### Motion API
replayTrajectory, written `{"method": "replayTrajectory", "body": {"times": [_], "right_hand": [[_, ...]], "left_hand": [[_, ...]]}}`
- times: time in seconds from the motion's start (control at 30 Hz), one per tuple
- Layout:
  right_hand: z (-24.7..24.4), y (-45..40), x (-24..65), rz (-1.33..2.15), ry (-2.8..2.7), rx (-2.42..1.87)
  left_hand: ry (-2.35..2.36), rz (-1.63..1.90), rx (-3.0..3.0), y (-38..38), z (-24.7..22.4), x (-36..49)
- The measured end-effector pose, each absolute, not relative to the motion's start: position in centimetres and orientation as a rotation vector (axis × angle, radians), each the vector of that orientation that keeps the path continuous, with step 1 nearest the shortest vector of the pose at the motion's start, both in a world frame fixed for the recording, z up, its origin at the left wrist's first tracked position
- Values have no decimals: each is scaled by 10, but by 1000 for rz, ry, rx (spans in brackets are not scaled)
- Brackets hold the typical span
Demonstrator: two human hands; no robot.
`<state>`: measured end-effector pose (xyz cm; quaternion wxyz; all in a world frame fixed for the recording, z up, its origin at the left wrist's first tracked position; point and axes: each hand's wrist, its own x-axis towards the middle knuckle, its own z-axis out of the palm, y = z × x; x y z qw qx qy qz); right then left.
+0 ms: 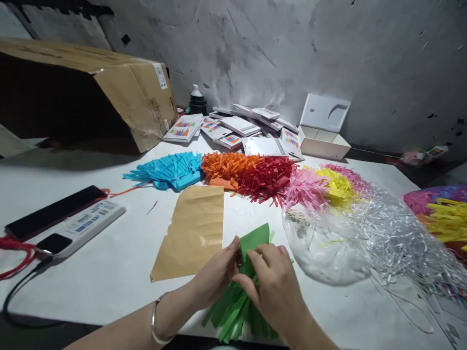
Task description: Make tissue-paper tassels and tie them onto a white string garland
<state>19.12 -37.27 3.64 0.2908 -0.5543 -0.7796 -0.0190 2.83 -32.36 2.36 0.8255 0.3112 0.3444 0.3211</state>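
Note:
A green fringed tissue paper tassel (233, 313) is held between my two hands near the table's front edge. Its uncut folded end points away from me, and the cut strips hang toward me. My left hand (219, 267) closes on its left side, thumb up along the fold. On the other side my right hand (277, 277) curls over the paper with bent fingers, thumb pressed against it; what lies under those fingers is hidden. Just left of the tassel lies a flat sheet of brown paper (197, 228).
Blue (168, 167), orange (228, 167), red (268, 177), pink (306, 187) and yellow (339, 187) fringed bundles line the middle. Silver tinsel (397, 238) and a plastic bag (324, 253) lie right. Behind are flat boxes (239, 125), an open box (323, 146) and a carton (134, 102); a phone (54, 211) and power bank (85, 223) lie left.

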Motion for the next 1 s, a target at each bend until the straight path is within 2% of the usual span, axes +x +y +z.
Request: {"method": "replayTrajectory", "body": {"times": [0.07,0.2,0.43,0.6,0.8,0.87,1.0], "right_hand": [[30,-384,172,-123,-1995,-1451],[18,-386,171,-37,-1808,-1477],[14,-395,171,-66,-1744,-1452],[17,-396,177,223,-1598,-1462],[27,-388,195,736,-1530,-1468],[27,-388,197,557,-1554,-1481],[24,-392,189,-111,-1798,-1355]], "left_hand": [[660,691,670,-334,23,32],[585,697,699,-347,24,34],[562,647,713,-351,11,30],[701,653,1038,-347,6,29],[655,642,1417,-335,18,26],[693,651,1439,-331,19,24],[752,649,1363,-331,19,25]]}}
